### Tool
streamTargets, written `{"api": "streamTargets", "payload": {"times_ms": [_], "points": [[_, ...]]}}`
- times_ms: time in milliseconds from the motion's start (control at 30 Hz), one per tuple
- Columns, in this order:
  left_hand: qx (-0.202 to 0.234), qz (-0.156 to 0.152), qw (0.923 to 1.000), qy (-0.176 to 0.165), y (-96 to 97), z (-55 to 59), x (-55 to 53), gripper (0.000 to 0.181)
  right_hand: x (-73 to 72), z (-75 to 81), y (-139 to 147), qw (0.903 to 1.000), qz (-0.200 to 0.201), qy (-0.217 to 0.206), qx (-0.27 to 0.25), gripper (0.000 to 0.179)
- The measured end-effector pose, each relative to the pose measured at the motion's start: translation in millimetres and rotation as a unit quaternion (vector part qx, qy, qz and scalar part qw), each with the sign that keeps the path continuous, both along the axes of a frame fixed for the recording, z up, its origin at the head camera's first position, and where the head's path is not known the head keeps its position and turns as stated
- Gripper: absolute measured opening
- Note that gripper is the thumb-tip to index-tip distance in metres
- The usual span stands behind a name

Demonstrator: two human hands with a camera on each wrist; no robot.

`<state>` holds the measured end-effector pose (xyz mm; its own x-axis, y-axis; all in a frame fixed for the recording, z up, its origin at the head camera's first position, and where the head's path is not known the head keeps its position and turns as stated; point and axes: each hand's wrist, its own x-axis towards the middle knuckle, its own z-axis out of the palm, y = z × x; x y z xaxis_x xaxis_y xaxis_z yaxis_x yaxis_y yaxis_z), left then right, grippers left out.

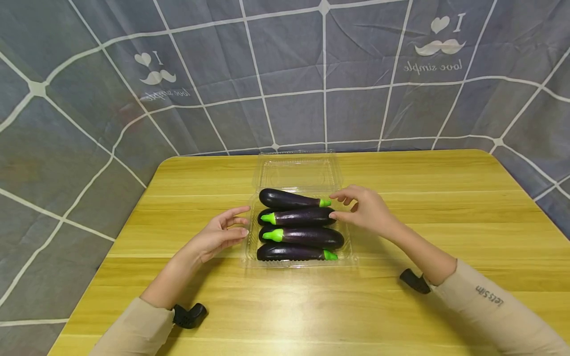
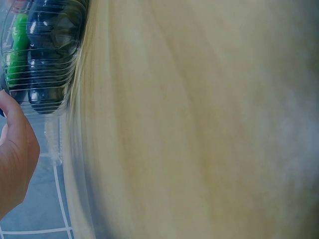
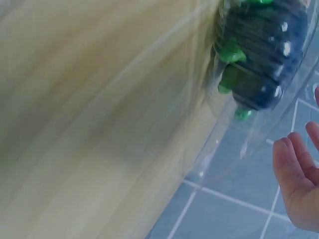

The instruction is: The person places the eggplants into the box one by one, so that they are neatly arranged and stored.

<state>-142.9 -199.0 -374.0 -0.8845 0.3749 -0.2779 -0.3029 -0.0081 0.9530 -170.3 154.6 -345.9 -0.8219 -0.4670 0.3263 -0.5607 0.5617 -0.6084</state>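
Several dark purple eggplants (image 1: 307, 238) with green stems lie side by side in a clear plastic container (image 1: 299, 263), their stems pointing in alternating directions. The container's clear lid (image 1: 298, 173) is folded back behind it. At the container's left wall is my left hand (image 1: 221, 232), fingers bent loosely toward the rim, nothing held. My right hand (image 1: 367, 210) hovers over the right rim, its thumb tip overlapping the end of the second eggplant from the back (image 1: 307, 216). In the right wrist view, the right hand (image 3: 299, 181) shows loosely bent fingers beside the container.
The container stands on a wood-grain table (image 1: 298, 306) near its back edge. Behind it hangs a grey curtain (image 1: 289, 64) with white grid lines and printed words. A black wrist camera (image 1: 190, 315) sits at the left cuff and another black wrist camera (image 1: 415, 281) at the right.
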Motion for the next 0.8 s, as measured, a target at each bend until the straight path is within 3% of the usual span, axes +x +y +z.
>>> {"api": "streamTargets", "payload": {"times_ms": [433, 800], "points": [[0.001, 0.0, 1.0, -0.002, 0.2, -0.4, 0.5, 0.066, -18.5, 3.5, 12.6, 0.9949, -0.062, -0.08, -0.005, 0.044], [0.008, -0.002, 1.0, 0.001, 0.7, -0.4, 1.0, 0.066, -36.8, -2.1, 17.1, 0.979, -0.085, -0.182, -0.035, 0.056]]}}
